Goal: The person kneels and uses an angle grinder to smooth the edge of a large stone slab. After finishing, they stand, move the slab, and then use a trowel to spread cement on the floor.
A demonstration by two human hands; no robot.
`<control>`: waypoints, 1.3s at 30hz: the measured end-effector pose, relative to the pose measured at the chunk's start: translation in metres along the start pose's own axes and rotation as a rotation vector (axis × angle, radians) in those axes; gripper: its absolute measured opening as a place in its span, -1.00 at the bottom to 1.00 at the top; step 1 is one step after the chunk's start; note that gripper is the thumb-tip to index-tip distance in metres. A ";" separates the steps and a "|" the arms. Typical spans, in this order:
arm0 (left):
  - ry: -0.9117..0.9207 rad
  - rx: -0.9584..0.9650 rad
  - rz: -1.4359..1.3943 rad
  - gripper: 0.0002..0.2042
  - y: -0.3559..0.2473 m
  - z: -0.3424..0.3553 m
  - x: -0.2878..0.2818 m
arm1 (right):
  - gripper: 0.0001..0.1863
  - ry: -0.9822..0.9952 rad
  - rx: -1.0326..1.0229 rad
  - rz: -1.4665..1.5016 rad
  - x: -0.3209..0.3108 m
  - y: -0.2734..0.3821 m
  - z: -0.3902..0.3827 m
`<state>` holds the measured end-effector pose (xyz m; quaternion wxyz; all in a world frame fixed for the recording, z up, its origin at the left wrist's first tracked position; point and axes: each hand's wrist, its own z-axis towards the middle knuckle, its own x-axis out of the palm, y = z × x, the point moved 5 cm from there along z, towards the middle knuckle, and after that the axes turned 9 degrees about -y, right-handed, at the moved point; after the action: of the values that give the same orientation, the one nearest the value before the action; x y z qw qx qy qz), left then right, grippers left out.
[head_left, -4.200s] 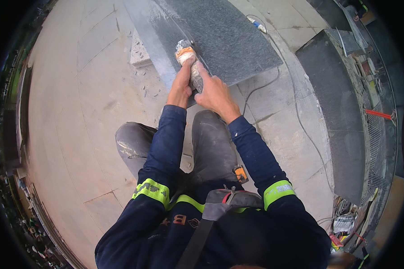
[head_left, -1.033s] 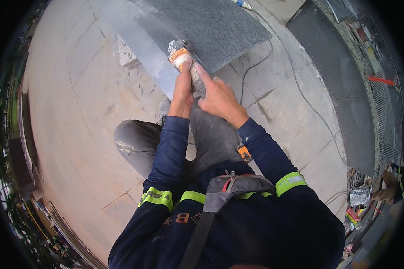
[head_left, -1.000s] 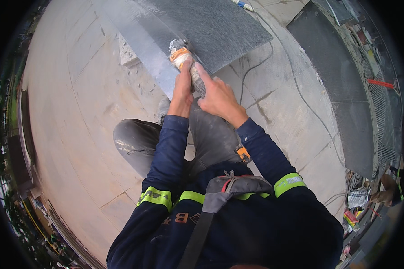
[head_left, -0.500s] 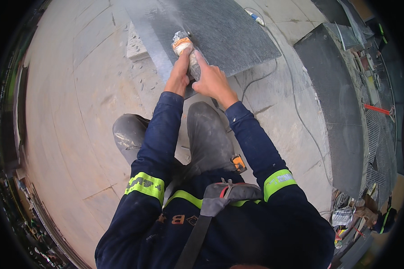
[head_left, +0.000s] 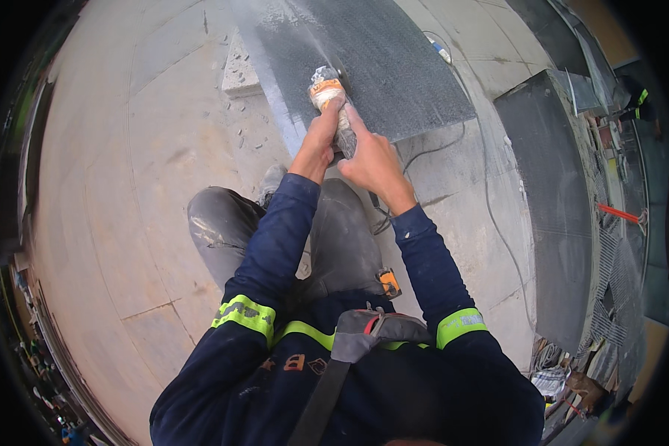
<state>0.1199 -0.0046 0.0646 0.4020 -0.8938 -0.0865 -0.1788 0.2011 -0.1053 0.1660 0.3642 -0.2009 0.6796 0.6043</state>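
Observation:
Both my hands are closed around a dusty angle grinder [head_left: 325,92] with an orange and white body. My left hand [head_left: 317,143] grips it from the left side. My right hand [head_left: 377,165] wraps the rear of the body, thumb and index finger stretched along it. The grinder's head rests at the surface of a large dark grey stone slab [head_left: 416,85], beside a small round disc. A plume of pale dust streams away from the head over the slab. Whether the disc cuts into the stone is hard to make out.
Under the slab's left side sits a pale stone block [head_left: 240,73], with stone chips on the floor nearby. A dark cable [head_left: 490,201] runs down the right, past another dark slab [head_left: 546,201]. Further right lie a red tool [head_left: 620,213] and clutter. A person [head_left: 638,100] is at the far right.
The view has shifted, so the slab sits lower and further right. Relative to the slab, the grinder has moved slightly right. Dust still flies, and a shoe now shows beside my left knee.

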 end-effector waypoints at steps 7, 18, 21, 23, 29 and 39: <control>0.005 0.054 -0.018 -0.70 -0.025 0.035 0.000 | 0.10 -0.030 -0.012 -0.037 0.014 -0.002 0.034; 0.117 0.030 0.048 -0.65 0.006 -0.010 0.000 | 0.07 -0.044 0.031 -0.002 -0.003 -0.009 -0.018; 0.061 0.066 0.096 -0.61 0.013 -0.029 0.001 | 0.07 -0.061 0.034 0.004 -0.008 -0.014 -0.037; 0.059 0.056 0.108 -0.58 0.020 -0.043 0.004 | 0.07 -0.043 0.052 0.002 -0.010 -0.018 -0.048; 0.079 0.039 0.085 -0.56 0.035 -0.066 0.004 | 0.07 -0.051 0.047 0.025 -0.019 -0.019 -0.073; 0.045 0.103 0.081 -0.57 0.016 -0.047 0.004 | 0.08 -0.056 0.034 0.042 -0.009 -0.016 -0.049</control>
<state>0.1171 -0.0505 0.0836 0.4564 -0.8704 -0.0504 -0.1778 0.2059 -0.1577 0.1616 0.3739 -0.1634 0.6832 0.6055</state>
